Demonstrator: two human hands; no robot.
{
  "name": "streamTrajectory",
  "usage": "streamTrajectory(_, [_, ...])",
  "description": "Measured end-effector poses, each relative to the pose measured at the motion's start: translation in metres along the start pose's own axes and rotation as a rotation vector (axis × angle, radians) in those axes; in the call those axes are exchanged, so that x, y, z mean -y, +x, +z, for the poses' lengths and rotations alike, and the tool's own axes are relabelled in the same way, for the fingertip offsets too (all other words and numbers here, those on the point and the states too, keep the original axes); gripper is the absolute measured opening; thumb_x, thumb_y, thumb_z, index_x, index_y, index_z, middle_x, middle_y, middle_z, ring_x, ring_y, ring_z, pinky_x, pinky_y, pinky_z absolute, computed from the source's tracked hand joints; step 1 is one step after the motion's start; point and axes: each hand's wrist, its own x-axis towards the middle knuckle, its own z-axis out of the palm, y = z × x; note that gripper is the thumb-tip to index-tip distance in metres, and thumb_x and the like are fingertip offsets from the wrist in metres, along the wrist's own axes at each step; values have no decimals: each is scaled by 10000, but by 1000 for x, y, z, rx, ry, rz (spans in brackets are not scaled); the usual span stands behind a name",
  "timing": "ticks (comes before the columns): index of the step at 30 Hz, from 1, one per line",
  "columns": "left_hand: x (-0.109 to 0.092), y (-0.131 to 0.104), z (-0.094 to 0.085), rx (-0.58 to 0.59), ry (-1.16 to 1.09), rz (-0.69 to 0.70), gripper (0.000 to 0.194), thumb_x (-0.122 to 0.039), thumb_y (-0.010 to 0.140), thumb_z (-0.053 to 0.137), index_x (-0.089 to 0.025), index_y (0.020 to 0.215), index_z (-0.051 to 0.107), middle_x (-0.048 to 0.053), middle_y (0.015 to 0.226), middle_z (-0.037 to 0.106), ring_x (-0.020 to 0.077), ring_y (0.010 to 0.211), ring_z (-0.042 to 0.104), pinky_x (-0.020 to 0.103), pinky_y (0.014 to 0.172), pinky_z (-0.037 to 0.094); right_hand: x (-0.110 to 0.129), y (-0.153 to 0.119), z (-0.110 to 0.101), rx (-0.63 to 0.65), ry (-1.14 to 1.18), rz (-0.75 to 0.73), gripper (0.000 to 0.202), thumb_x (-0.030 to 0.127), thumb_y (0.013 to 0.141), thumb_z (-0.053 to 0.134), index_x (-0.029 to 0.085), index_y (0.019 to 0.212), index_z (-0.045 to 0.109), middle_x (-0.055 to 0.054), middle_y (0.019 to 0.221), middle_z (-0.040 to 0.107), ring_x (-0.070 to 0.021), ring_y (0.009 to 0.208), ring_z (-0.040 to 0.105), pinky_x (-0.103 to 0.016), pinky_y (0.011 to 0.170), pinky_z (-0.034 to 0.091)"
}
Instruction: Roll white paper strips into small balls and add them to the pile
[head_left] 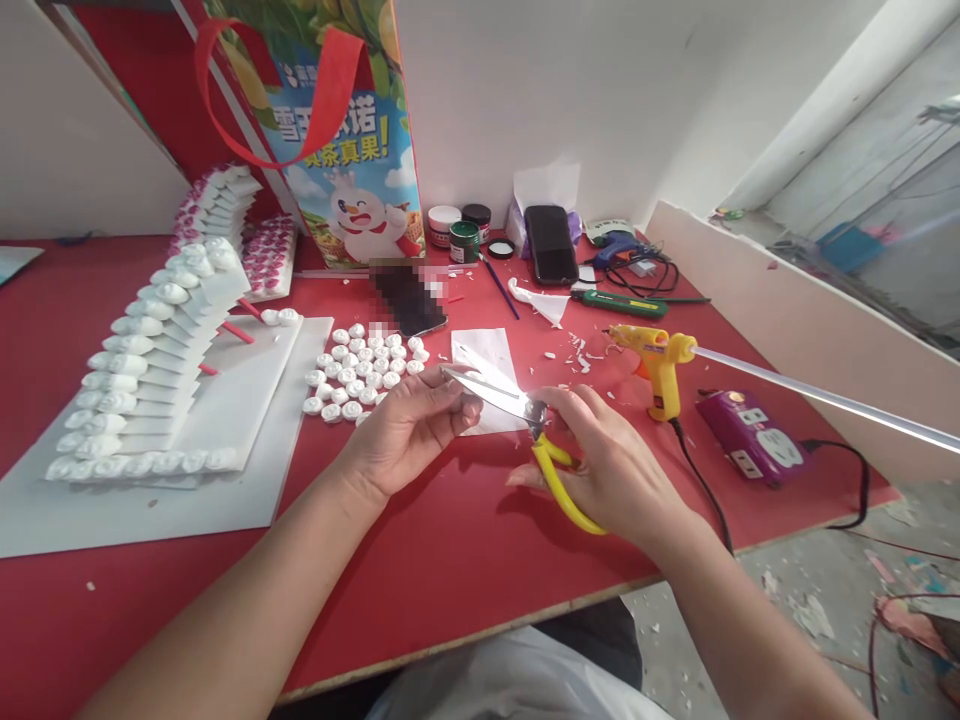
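My right hand (611, 460) grips a pair of scissors (566, 495) by its yellow handles, with the metal blades pointing left and slightly up. My left hand (412, 425) is closed in a pinch at the blade tips; what lies between its fingers is too small to make out. Beneath the blades is a white paper sheet (484, 350) on the red table. Many small white rosettes (352, 375) lie in a group just beyond my left hand. Further left stands a curved white model (161, 360), edged with rosettes and propped by red sticks on a white board (225, 500).
A yellow glue gun (660, 375) with a long clear stick and a purple power socket (757, 440) are at the right. Behind are phones (551, 245), paint jars (465, 242), a green tool (624, 304) and a printed bag (360, 190). White scraps (579, 355) litter the table.
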Motion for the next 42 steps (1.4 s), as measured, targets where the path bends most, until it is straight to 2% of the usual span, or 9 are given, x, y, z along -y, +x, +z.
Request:
streamTrajectory(12, [0, 1, -1, 45, 27, -3, 142, -171, 735, 874, -92, 774, 763, 43, 670, 664, 96, 643, 627, 166, 645, 553, 1, 0, 3, -83, -48, -66, 522, 582, 928, 651, 134, 1195, 626, -71, 893, 655, -183, 694, 599, -284, 635, 470])
streamTrajectory(20, [-1, 1, 0, 63, 16, -33, 174, -173, 712, 895, -94, 821, 784, 53, 736, 700, 78, 627, 631, 156, 637, 560, 1, -2, 6, -187, -72, -116, 318, 471, 987, 610, 158, 1025, 649, -19, 716, 643, -132, 562, 543, -244, 549, 406])
streamTrajectory(22, [-1, 0, 1, 52, -2, -46, 206, -171, 690, 909, -91, 837, 788, 63, 781, 714, 72, 624, 632, 154, 637, 563, 1, -4, 6, -203, -36, -61, 306, 469, 988, 608, 165, 989, 646, 1, 665, 621, -116, 522, 508, -233, 527, 395])
streamTrajectory(27, [-3, -1, 1, 29, -41, -56, 251, -137, 672, 906, -129, 901, 804, 46, 790, 705, 76, 652, 648, 160, 664, 580, -1, -5, 2, -176, 57, 220, 442, 600, 908, 660, 181, 1050, 639, 27, 651, 595, -102, 459, 416, -236, 475, 365])
streamTrajectory(30, [-3, -1, 0, 27, -50, -51, 281, -122, 670, 901, -143, 936, 814, 36, 787, 699, 73, 663, 655, 153, 672, 584, -6, -4, -3, -104, -4, 292, 565, 649, 839, 704, 182, 1144, 611, -23, 793, 656, -134, 526, 496, -258, 513, 389])
streamTrajectory(34, [-2, 0, -1, -4, -36, -33, 207, -111, 690, 875, -139, 885, 814, 61, 855, 742, 95, 726, 700, 168, 723, 610, -8, 0, -5, 39, -211, 442, 522, 498, 863, 704, 180, 1262, 593, -111, 993, 704, -243, 761, 655, -306, 644, 448])
streamTrajectory(37, [-1, 0, -2, -30, -23, -26, 177, -128, 712, 871, -157, 878, 815, 77, 919, 776, 109, 772, 731, 182, 758, 619, -5, 8, -2, 129, -347, 604, 521, 381, 890, 664, 136, 1340, 567, -172, 1060, 705, -308, 882, 690, -341, 713, 466])
streamTrajectory(39, [0, 0, -2, -28, 3, -17, 182, -140, 701, 891, -169, 862, 811, 70, 926, 786, 109, 771, 737, 187, 759, 617, -3, 12, -1, 155, -393, 622, 503, 385, 914, 643, 117, 1334, 575, -194, 1069, 690, -322, 893, 694, -356, 728, 473])
streamTrajectory(42, [2, 0, 0, -27, 105, 40, 232, -174, 684, 913, -181, 888, 803, 42, 885, 782, 122, 756, 737, 223, 757, 623, 1, 14, -6, 170, -442, 532, 425, 413, 930, 653, 102, 1220, 654, -207, 1038, 675, -341, 921, 686, -386, 768, 485])
